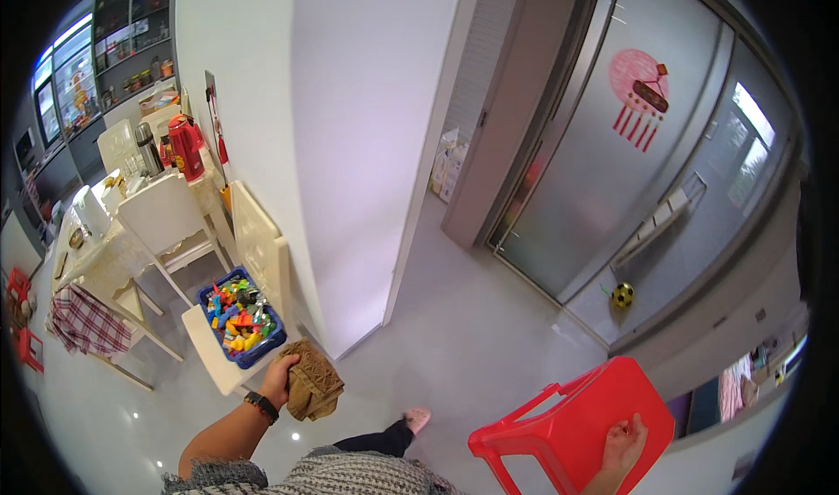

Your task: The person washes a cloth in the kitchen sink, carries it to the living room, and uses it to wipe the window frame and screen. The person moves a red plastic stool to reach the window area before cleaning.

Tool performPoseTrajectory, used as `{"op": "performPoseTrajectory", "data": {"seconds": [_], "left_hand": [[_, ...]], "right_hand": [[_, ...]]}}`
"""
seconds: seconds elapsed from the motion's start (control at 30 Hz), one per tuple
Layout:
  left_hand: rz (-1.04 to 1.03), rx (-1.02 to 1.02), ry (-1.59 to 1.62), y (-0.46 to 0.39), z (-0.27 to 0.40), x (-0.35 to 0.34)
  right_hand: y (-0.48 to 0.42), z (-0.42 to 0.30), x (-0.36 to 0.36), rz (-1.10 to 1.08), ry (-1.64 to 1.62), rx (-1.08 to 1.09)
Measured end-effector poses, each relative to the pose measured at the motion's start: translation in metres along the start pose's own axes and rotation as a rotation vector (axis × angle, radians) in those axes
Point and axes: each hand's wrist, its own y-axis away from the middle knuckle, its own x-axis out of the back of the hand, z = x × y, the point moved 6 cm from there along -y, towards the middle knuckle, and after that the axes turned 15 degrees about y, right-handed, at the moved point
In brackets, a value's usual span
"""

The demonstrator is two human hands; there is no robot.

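My left hand, with a black band at the wrist, grips a folded brown textile with a raised pattern, out in front of me. Close behind the textile, a blue plastic basket full of colourful toy bricks rests on the seat of a cream chair. At the lower right my right hand appears over a red plastic stool. Its fingers are loosely curled and apart, with nothing seen in them. Whether it touches the stool cannot be told.
To the left stands a dining table with a red thermos jug and a white chair. A wall corner juts out ahead. Frosted sliding doors and a small yellow-black ball are at the right.
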Motion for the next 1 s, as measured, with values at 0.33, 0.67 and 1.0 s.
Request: {"op": "performPoseTrajectory", "data": {"seconds": [0.33, 0.67, 1.0], "left_hand": [[-0.016, -0.009, 0.083, -0.206, -0.130, -0.183], [-0.076, -0.265, 0.271, -0.373, -0.163, -0.359], [0.318, -0.604, 0.437, -0.427, -0.127, -0.401]], "right_hand": [[-0.288, 0.005, -0.212, -0.260, 0.052, -0.037], [-0.482, 0.121, -0.531, -0.794, 0.154, -0.417], [-0.496, 0.271, -0.834, -1.027, 0.058, -1.086]]}}
